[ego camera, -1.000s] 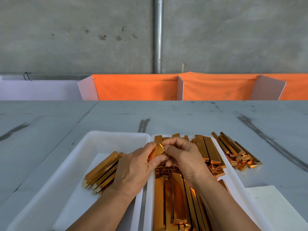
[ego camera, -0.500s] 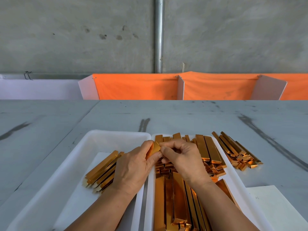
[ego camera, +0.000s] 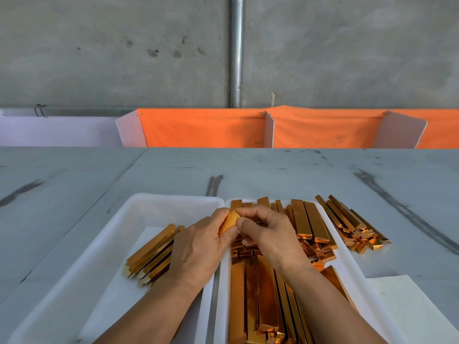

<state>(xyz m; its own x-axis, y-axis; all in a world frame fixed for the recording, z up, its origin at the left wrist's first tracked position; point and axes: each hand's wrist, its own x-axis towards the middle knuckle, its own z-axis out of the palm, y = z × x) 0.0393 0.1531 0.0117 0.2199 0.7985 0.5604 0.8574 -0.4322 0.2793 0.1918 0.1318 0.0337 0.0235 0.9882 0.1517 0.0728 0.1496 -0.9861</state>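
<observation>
Together, curled fingers point(ego camera: 252, 212) around gold strip point(ego camera: 229, 220)

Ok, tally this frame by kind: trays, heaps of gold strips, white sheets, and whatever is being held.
White trays: 2, left tray, right tray.
Gold strip heaps: 3, left-tray heap, right-tray heap, table heap.
White sheets: 2, tray sheet, table sheet.
Held gold strip: 1, pinched between left grip and right grip.
Total: 8

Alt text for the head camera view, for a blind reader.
The left hand and right hand pinch one gold strip over two white trays; the right tray is heaped with strips, the left tray holds fewer.
</observation>
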